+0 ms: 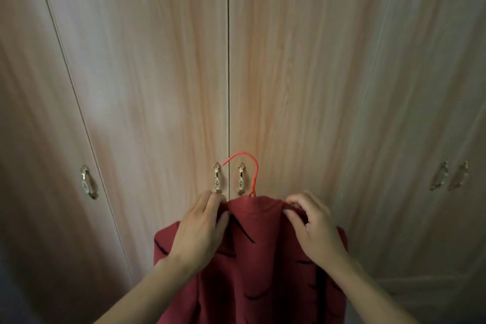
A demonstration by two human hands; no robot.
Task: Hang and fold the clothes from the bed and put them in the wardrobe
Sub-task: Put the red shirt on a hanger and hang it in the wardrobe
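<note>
Head view: left hand (202, 229), right hand (313, 229) pinch red garment (263, 265) before closed wardrobe doors (163, 73).

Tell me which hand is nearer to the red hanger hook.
Right, narrowly. The right hand pinches the red garment at the collar, just right of the hanger hook. The left hand grips the collar's other side, lower left of the hook, below the door handles.

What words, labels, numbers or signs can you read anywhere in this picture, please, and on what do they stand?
None can be read.
Wardrobe door handles: small oval plates bear dark marks, too small and blurred to tell whether they are ornament or text.
Red garment: only black strokes of pattern, no lettering.
Red hanger: no marking visible.
</note>
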